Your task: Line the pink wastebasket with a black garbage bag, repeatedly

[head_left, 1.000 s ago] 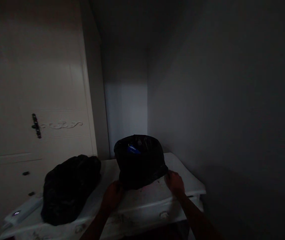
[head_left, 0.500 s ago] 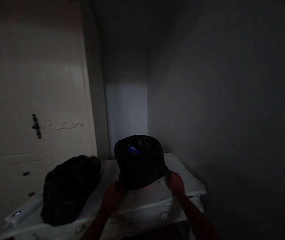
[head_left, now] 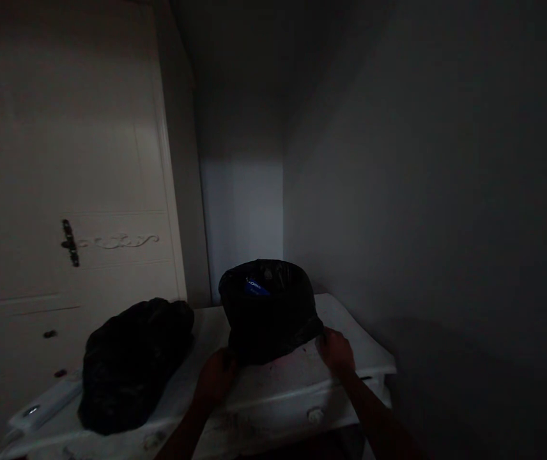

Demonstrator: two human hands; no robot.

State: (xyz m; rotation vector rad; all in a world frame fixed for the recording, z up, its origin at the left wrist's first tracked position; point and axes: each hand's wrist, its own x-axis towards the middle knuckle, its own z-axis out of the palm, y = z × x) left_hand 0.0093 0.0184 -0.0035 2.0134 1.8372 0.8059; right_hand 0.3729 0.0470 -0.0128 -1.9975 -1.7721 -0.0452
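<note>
Gripping the open bag (head_left: 273, 326) at its lower front corners: left hand (head_left: 215, 377) closed on one, right hand (head_left: 337, 350) on the other, the two well apart. The wide hold probably spreads the pull evenly and keeps the plastic taut across the front. Bag stands upright on the white dresser (head_left: 350, 338), near the wall (head_left: 422, 223); its round mouth suggests something stiff underneath, though none shows. Mouth up, so the blue packet (head_left: 257, 287) inside sits contained; other contents too dark to name. Second bag (head_left: 134, 367), black and bulging, rests on the dresser's left part, perhaps set aside to leave both arms room.
</note>
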